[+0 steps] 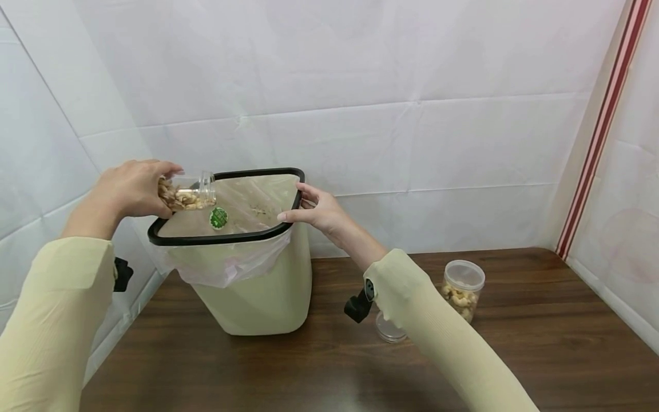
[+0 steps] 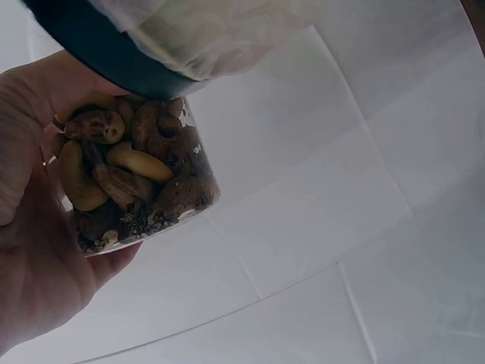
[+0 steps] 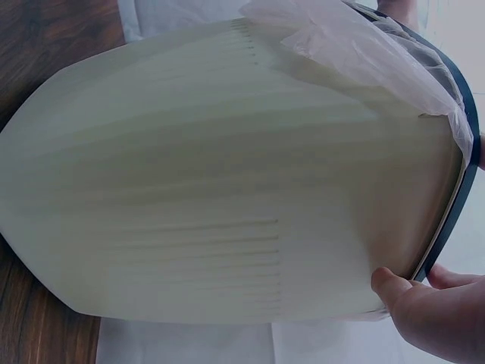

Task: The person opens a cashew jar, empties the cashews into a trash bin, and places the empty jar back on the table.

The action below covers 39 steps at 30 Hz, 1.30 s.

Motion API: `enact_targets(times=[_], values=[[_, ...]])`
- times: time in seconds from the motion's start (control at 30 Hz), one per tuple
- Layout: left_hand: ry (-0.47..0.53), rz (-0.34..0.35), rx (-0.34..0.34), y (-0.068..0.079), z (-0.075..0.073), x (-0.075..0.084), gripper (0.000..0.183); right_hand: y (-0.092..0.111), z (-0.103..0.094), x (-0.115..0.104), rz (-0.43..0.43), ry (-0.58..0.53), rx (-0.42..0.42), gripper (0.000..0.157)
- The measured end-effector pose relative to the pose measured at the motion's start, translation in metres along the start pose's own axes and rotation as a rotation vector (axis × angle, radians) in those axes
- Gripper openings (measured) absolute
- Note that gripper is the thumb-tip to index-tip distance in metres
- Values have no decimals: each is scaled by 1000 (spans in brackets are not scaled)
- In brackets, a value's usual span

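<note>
In the head view my left hand [image 1: 128, 189] grips a clear plastic jar [image 1: 205, 184] laid nearly on its side. Its open mouth points right, above the bin's left part. Nuts and brownish pieces [image 2: 136, 171] fill the jar's base, seen in the left wrist view. A pale green trash can [image 1: 268, 292] stands tilted on the table, with a thin plastic bag [image 1: 231, 269] folded over its wall beneath a black rim [image 1: 257, 173]. My right hand [image 1: 321, 214] pinches this rim at the right corner. A round green label [image 1: 218, 218] shows within the bin's opening.
On the brown wooden table [image 1: 540, 320], a lidded jar of cashews [image 1: 463, 289] stands at the right, partly behind my right sleeve. A clear round lid [image 1: 388, 329] lies near it. White sheeting [image 1: 360, 143] hangs behind and at both sides.
</note>
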<state>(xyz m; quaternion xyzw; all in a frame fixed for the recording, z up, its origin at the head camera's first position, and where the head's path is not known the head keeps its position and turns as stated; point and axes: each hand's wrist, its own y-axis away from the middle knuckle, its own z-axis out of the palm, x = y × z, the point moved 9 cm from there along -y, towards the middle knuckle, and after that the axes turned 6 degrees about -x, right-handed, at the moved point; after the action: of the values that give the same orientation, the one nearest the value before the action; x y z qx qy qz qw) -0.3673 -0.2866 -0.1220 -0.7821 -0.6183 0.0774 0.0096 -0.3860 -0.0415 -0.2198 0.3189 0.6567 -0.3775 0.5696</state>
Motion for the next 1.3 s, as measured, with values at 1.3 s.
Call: enact_targets(times=[1.3], values=[[-33, 28, 18, -3, -5, 8, 79, 1, 1, 1, 11, -3, 7, 76]])
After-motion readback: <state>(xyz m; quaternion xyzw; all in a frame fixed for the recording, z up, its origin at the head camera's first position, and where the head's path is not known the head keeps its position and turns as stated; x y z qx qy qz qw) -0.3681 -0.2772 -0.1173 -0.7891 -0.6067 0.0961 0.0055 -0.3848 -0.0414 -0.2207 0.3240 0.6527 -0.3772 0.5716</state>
